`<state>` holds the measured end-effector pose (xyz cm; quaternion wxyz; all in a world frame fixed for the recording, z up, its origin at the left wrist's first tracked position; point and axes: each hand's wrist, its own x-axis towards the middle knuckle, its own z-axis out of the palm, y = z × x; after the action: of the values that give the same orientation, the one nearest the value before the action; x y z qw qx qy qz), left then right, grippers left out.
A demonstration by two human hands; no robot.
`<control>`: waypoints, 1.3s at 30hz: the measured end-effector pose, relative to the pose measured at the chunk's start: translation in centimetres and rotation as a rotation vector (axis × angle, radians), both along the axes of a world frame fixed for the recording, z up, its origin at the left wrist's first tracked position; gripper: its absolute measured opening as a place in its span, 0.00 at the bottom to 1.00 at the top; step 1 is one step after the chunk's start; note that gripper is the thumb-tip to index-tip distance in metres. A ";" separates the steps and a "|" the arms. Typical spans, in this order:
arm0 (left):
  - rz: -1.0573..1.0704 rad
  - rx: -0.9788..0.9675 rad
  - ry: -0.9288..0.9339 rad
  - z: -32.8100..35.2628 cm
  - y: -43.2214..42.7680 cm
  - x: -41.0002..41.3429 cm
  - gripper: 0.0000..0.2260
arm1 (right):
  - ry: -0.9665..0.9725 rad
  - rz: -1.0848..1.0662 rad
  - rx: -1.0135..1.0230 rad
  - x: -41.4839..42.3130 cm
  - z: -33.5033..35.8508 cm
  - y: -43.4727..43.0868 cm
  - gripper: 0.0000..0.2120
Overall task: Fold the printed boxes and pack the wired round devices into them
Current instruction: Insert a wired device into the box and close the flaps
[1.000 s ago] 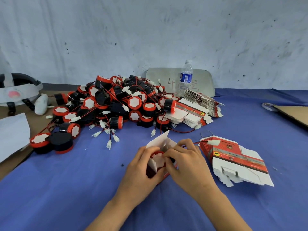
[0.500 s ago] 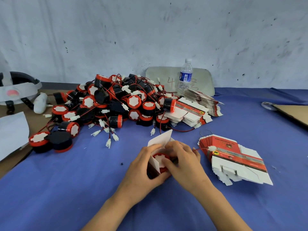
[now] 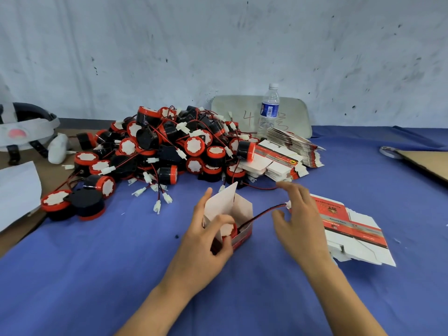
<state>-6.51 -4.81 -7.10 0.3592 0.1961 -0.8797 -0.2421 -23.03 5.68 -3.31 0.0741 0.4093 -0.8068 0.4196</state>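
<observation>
Right hand (image 3: 300, 224) has drawn off the box (image 3: 242, 210), fingers spread by the wire (image 3: 264, 213); a pinch I cannot tell. Left hand (image 3: 206, 246) grips the box, device (image 3: 228, 227) seated inside; the wire awaits tucking.

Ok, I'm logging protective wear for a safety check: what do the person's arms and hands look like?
Both arms are bare up to the picture's edge: no sleeve shows on the left forearm or the right forearm. The left hand and right hand wear no gloves, and no ring, watch or wristband is visible on either.
</observation>
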 end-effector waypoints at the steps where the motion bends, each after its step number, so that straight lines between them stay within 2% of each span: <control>1: 0.005 0.012 0.001 0.1 -0.1 0.0 0.16 | -0.097 0.001 0.050 -0.5 -0.3 0.1 0.23; 3: 0.017 -0.009 0.028 0.2 -0.2 0.1 0.18 | -0.230 0.015 0.110 -1.0 -0.7 0.1 0.17; 6: 0.090 -0.063 0.093 0.0 -0.4 0.0 0.17 | -0.240 0.048 0.160 -1.4 -0.7 0.2 0.09; 9: 0.183 -0.047 -0.057 0.1 0.1 -0.3 0.15 | -0.219 0.112 0.116 -1.1 -0.1 0.2 0.08; 11: 0.202 -0.064 -0.173 0.0 0.5 -0.4 0.16 | -0.098 0.092 0.054 -0.6 0.4 0.3 0.06; 14: 0.180 -0.084 -0.202 -0.1 0.8 -0.5 0.18 | 0.165 0.022 0.057 0.5 1.1 0.5 0.02; 19: 0.107 0.039 -0.286 -0.3 0.5 -0.2 0.24 | 0.227 0.034 0.060 1.0 1.4 0.6 0.02; 23: 0.096 0.043 -0.265 -0.4 0.4 -0.1 0.25 | 0.361 0.200 -0.095 2.0 1.7 0.4 0.01; 26: 0.063 0.036 -0.268 -0.6 0.5 -0.3 0.24 | 0.401 0.289 -0.117 3.6 1.1 -0.2 0.03; 30: 0.047 0.031 -0.260 -0.6 0.8 -0.3 0.24 | 0.344 0.211 -0.029 4.3 -0.3 -1.0 0.03; 34: 0.050 0.039 -0.257 -0.6 0.9 -0.4 0.23 | 0.328 0.122 0.192 3.7 -0.7 -1.5 0.06; 37: 0.050 0.033 -0.262 -0.7 1.1 -0.4 0.23 | 0.420 0.083 0.351 4.3 -0.4 -1.8 0.15; 39: 0.050 0.035 -0.256 -0.7 1.2 -0.5 0.23 | 0.449 0.029 0.384 4.8 -0.4 -2.2 0.18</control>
<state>-7.01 -3.62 -7.81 0.2464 0.2536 -0.9089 -0.2213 -18.19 3.50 -3.67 0.1659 0.5099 -0.8289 0.1591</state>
